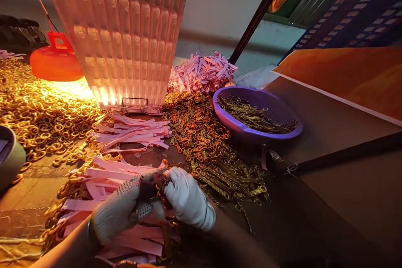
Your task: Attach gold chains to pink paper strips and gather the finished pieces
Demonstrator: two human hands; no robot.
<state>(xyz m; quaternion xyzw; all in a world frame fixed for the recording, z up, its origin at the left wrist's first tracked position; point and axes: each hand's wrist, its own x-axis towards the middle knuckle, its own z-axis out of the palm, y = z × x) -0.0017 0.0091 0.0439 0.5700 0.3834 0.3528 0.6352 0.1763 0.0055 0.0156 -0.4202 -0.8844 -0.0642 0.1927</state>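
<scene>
Both hands wear white knit gloves and meet low in the middle of the view. My left hand [121, 209] is closed, its fingers curled round a small dark metal piece that I cannot name. My right hand [187, 199] is closed too, pinching the same piece from the right. Under and around the hands lie pale pink strips [125, 169] in a loose heap. A pile of small gold chain pieces [213, 150] spreads just beyond my right hand.
A purple bowl [229, 123] holding more chain pieces sits at centre right. A tall card of packed strips [125, 29] stands at the back. A red lamp [56, 60] lights a spread of gold rings [44, 117] on the left. More strips [204, 71] are heaped behind.
</scene>
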